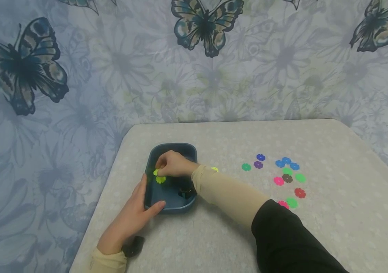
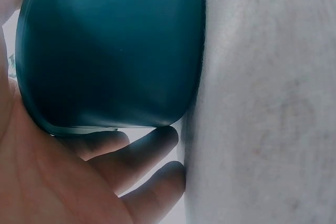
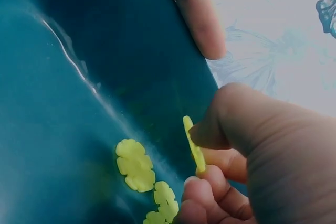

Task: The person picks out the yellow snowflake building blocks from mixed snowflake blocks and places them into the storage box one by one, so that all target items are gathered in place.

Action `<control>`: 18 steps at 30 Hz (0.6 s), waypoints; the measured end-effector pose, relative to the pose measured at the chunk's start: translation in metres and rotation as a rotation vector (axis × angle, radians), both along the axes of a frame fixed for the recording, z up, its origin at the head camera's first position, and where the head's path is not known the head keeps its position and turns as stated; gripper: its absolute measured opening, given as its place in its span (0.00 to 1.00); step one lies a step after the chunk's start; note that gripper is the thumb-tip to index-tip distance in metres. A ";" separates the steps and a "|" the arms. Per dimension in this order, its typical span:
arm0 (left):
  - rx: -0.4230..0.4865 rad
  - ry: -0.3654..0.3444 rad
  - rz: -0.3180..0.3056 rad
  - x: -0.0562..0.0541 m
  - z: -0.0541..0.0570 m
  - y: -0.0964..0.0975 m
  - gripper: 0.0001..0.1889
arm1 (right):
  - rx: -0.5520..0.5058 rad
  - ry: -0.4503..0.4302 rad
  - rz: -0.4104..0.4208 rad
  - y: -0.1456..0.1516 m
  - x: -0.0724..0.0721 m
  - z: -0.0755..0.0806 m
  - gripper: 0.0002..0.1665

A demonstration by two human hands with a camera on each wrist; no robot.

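A yellow flower-shaped piece [image 3: 193, 145] is pinched between thumb and fingers of my right hand [image 1: 173, 164], inside a dark blue-green tray [image 1: 171, 209]. Below those fingers, another yellow flower piece [image 3: 135, 165] lies on the tray's floor. More yellow pieces [image 3: 166, 202] show beside it, partly cut off by the frame and fingers. At the tray's near left corner, my left hand [image 1: 129, 217] holds it, the thumb at the near rim and the fingers [image 2: 149, 150] against the outer left wall.
Several coloured flower pieces [image 1: 300, 193] lie scattered on the table right of the tray. One yellow piece [image 1: 214, 169] is partly hidden by the right sleeve. A black object [image 1: 133, 246] sits at the left wrist. Butterfly-patterned wallpaper [image 1: 211, 91] rises behind the table.
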State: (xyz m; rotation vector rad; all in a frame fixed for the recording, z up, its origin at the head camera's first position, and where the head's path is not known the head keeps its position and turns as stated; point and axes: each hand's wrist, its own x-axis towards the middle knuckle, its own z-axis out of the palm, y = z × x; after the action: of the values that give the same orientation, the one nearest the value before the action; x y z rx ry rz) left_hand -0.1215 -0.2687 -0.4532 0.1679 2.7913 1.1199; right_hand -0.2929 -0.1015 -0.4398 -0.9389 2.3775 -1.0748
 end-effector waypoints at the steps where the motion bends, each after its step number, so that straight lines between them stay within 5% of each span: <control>1: 0.000 0.003 0.000 0.000 0.000 0.000 0.59 | 0.012 -0.002 0.001 0.000 0.000 0.000 0.12; 18: -0.002 0.039 -0.001 0.001 -0.001 -0.001 0.59 | 0.168 0.110 0.105 0.000 0.003 -0.001 0.15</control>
State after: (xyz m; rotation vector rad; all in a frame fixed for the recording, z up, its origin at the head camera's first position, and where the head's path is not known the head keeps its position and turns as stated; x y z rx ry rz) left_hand -0.1210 -0.2697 -0.4542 0.1924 2.8257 1.1258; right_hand -0.2902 -0.1016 -0.4412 -1.0721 2.4310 -0.7901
